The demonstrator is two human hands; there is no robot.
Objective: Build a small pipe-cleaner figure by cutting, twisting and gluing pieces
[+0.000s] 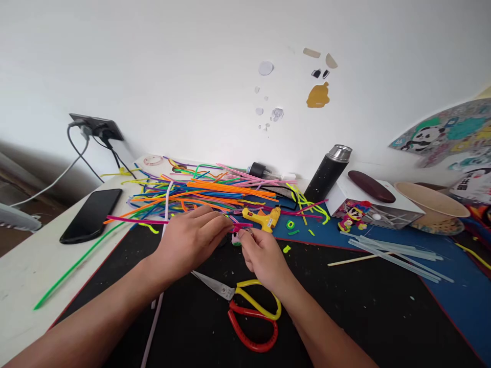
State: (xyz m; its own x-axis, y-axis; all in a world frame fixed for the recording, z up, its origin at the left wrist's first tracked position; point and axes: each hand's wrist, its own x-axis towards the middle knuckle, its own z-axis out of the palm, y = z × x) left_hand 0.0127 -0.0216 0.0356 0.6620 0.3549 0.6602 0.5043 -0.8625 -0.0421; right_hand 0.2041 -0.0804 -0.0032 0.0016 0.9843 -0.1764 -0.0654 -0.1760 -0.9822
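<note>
A magenta pipe cleaner (141, 221) runs sideways through my left hand (192, 236), whose fingers are closed over it. Its short end comes out near the fingertips of my right hand (265, 255), which is closed in a pinch. Under those fingertips shows a small pink, black and green piece (236, 238), partly covered; it looks held by the right hand. Below both hands, scissors (255, 312) with one yellow and one red handle lie open on the black mat (184, 327). A pale lilac pipe cleaner (155, 327) passes beneath my left hand.
Behind my hands lies a heap of coloured pipe cleaners (215, 190) with a yellow glue gun (264, 219). A phone (91, 215) is at left. On the right are a black thermos (328, 174), a small figure (353, 217), glue sticks (399, 255) and a bowl (433, 204).
</note>
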